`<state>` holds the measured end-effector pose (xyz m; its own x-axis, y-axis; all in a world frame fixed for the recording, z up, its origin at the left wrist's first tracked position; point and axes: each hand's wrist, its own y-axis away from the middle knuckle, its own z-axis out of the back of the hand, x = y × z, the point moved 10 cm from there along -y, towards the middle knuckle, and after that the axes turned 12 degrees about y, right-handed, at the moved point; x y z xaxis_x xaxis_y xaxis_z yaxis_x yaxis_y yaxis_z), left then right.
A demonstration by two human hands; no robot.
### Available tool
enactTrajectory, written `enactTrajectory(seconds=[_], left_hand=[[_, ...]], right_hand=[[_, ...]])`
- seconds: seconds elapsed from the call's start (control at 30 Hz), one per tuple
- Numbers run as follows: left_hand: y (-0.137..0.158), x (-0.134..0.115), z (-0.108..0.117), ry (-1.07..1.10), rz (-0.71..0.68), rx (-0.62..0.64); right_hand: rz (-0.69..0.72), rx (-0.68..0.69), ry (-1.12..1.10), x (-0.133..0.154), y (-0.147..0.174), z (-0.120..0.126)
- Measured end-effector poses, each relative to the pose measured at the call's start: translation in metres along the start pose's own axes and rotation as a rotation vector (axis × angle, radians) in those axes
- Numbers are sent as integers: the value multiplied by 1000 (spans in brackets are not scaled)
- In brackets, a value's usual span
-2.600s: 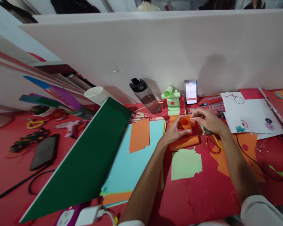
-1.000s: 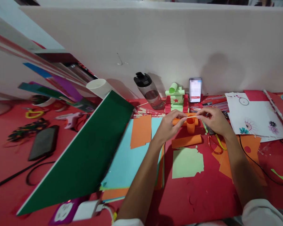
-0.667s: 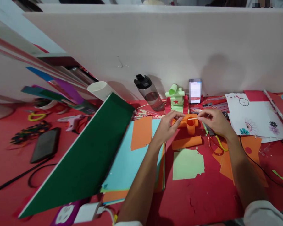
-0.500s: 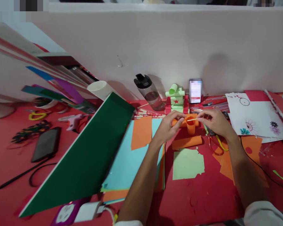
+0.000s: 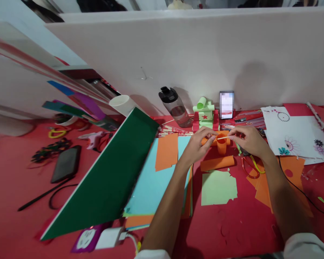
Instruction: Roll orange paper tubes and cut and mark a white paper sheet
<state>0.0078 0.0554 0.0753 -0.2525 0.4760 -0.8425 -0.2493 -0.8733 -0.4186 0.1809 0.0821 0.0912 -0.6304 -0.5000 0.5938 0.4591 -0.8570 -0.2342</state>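
Note:
My right hand [image 5: 247,142] pinches one end of a thin pale stick [image 5: 223,138], which lies across the top of a short upright orange paper tube [image 5: 221,147]. From the other side my left hand [image 5: 198,145] reaches in, thumb and fingers drawn together close to the stick's far end. Whether those fingertips grip anything is too small to make out. Behind the upright tube, partly covered by my left fingers, another orange paper tube lies on its side. A rolled orange paper [image 5: 217,163] rests in front, above a pale green sheet [image 5: 218,189].
A green paper model with a red star [image 5: 205,117] stands behind the hands, beside a phone [image 5: 226,104] and a water bottle [image 5: 176,109]. Scissors [image 5: 250,165] lie near my right wrist. Left are coloured sheets [image 5: 151,187], a tilted green board [image 5: 105,180] and a glue gun [image 5: 93,138].
The whole view has shifted slightly, so everything appears a little further right. Both hands and the stick keep nearly the same position over the upright tube.

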Motion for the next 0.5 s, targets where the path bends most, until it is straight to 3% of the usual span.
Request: enactTrajectory(seconds=[0.5], left_hand=[[4, 5, -7, 71, 31, 126]], right_hand=[[20, 0, -5, 2, 0, -2]])
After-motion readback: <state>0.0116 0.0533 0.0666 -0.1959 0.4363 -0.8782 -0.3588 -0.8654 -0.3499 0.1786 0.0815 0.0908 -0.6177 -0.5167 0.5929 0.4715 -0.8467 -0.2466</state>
